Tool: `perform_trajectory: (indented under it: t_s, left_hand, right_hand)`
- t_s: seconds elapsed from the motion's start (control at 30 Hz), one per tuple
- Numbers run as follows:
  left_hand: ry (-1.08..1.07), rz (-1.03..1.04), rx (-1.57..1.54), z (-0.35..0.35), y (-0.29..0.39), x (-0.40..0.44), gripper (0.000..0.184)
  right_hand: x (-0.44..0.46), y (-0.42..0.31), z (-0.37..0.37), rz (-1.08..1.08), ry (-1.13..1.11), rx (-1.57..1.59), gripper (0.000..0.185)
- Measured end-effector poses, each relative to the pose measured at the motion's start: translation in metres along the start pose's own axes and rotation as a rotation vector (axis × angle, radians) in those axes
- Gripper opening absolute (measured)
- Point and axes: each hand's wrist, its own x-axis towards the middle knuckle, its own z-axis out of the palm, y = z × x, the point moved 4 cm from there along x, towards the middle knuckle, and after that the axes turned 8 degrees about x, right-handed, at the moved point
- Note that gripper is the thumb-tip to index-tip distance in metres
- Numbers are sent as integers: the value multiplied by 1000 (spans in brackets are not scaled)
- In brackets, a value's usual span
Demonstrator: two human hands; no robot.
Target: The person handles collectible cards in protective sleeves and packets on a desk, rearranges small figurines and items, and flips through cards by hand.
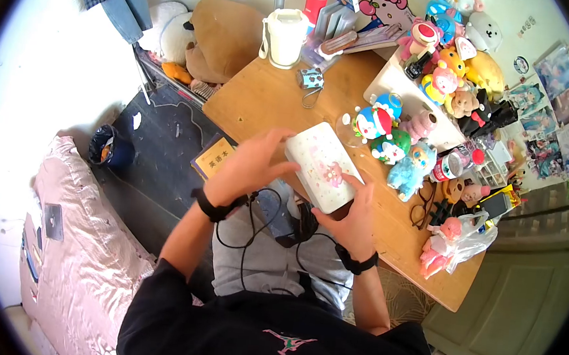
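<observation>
The case is white and oblong, with rounded corners and a smooth, slightly glossy top. Small pale specks are scattered over it, and a pink figure is printed toward its right side; the finer detail is too small to make out. It sits aslant over the near edge of the bench, its long sides running from far left to near right. Whether it rests on the wood or is held just above cannot be told.

The left hand is at the case's left side, thumb parted from the fingers and reaching its edge; how firmly it grips cannot be told. The right hand pinches the near right corner, a finger lying on top near the figure and the thumb at the near edge.

A yellow notebook lies left of the left hand. Right of the case stands a blue plush, with glasses nearer, and a white cup stands at the far left.
</observation>
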Motion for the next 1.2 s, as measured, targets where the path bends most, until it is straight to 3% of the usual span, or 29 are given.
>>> perform_trajectory:
  t_s: [0.1, 0.23, 0.4, 0.53, 0.83, 0.87, 1.0, 1.2]
  left_hand:
    - [50, 94, 181, -44, 17, 37, 49]
    - [121, 298, 6, -75, 52, 127, 51]
    - [193, 211, 282, -27, 71, 261, 55]
    - [226, 133, 359, 41, 41, 320, 54]
    - [180, 60, 402, 69, 19, 344, 51]
    - [194, 82, 423, 69, 19, 344, 41]
    - [250, 133, 384, 73, 14, 346, 35]
    - [333, 80, 233, 61, 19, 346, 37]
  right_hand:
    - [-1, 4, 2, 9, 24, 13, 85]
    - [1, 2, 2, 34, 10, 63, 85]
    - [3, 1, -2, 23, -9, 34, 86]
    - [2, 5, -1, 34, -13, 46, 85]
    - [3, 11, -2, 149, -61, 61, 82]
    - [7, 9, -4, 110, -65, 25, 83]
    - [5, 12, -3, 89, -67, 1, 85]
    - [4, 16, -2, 62, -56, 34, 83]
